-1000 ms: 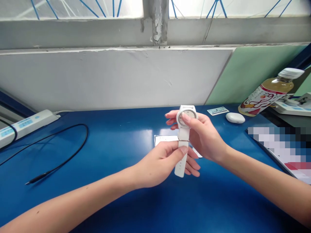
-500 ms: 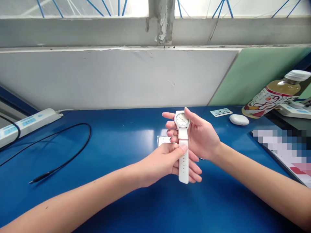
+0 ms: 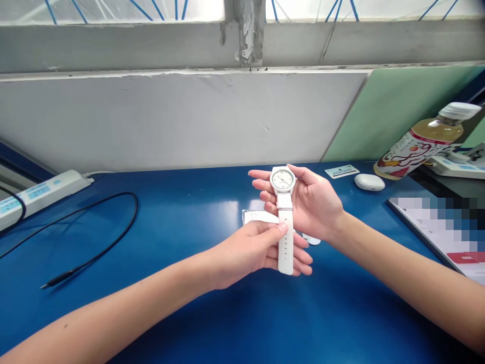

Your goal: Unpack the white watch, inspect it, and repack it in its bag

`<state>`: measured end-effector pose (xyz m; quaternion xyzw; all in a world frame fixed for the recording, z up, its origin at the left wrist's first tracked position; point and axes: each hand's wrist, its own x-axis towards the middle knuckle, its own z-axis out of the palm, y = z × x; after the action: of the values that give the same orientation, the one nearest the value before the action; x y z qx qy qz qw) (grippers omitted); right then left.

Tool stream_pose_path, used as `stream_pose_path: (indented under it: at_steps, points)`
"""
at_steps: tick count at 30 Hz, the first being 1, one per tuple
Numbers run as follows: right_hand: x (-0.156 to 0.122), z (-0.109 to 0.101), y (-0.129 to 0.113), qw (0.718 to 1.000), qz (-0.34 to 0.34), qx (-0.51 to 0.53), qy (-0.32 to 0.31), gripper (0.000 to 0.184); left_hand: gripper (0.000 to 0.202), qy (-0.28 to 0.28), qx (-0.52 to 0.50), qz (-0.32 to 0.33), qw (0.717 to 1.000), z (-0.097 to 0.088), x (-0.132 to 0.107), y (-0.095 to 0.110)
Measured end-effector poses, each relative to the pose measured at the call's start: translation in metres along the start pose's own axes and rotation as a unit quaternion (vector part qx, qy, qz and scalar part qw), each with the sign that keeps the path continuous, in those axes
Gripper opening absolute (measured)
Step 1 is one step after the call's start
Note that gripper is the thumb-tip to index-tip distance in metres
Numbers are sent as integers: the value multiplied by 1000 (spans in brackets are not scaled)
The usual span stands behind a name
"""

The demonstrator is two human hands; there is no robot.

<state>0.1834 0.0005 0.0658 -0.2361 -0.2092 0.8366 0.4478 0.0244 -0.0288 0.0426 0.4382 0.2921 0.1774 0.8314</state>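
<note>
A white wristwatch (image 3: 284, 212) with a round pale dial is held upright over the blue table (image 3: 182, 222). My right hand (image 3: 314, 205) lies palm up behind the dial, fingers stretched out, and the watch case rests on them. My left hand (image 3: 252, 250) pinches the lower strap between thumb and fingers. A clear plastic sleeve (image 3: 254, 217) with a white card lies on the table just behind my hands.
A black cable (image 3: 102, 237) loops across the left of the table, near a white power strip (image 3: 41, 192). At the right stand a tilted drink bottle (image 3: 420, 144), a white oval case (image 3: 369, 182), a small label card (image 3: 341, 171) and printed sheets (image 3: 447, 232).
My right hand has opened from gripping the dial to lying flat behind it. The watch has turned so its face points at me, and the strap hangs straight.
</note>
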Motion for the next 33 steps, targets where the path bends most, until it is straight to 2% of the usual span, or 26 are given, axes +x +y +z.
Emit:
stream_pose_path:
  at_steps: [4, 7, 11, 14, 17, 20, 22, 24, 27, 30, 32, 33]
  points:
    - [-1, 0, -2, 1000, -9, -9, -15, 55, 41, -11, -20, 12, 1000, -1, 0, -1]
    - [0, -3, -3, 999, -22, -14, -21, 51, 38, 18, -10, 38, 999, -2, 1, -2]
    - [4, -8, -2, 996, -70, -42, 28, 33, 34, 63, 33, 75, 995, -3, 2, -4]
    - [7, -12, 1, 991, -105, -70, 52, 22, 36, 42, 21, 75, 996, -3, 2, -6]
    - [6, -15, 4, 992, -91, -86, 8, 24, 37, -17, -28, 57, 998, -3, 2, -8]
    - [2, -16, 5, 989, -43, -107, -90, 22, 37, -65, -60, 36, 995, -4, 2, -11]
    - [1, -16, 4, 984, -18, -117, -137, 24, 38, -76, -64, 28, 995, -5, 3, -12]
    - [0, -14, 2, 984, -13, -109, -143, 25, 38, -74, -61, 26, 995, -5, 4, -13]
    - [4, -13, -2, 992, -51, -81, -80, 26, 43, -76, -54, 19, 995, -5, 4, -12]
    - [9, -13, -10, 992, -106, -49, 45, 24, 55, -125, -39, -18, 991, 0, 0, -13]
    - [11, -13, -15, 985, -127, -20, 111, 33, 59, -154, -25, -43, 987, 5, -3, -16]
    - [11, -12, -17, 983, -134, -6, 128, 39, 59, -151, -21, -48, 987, 7, -5, -17]
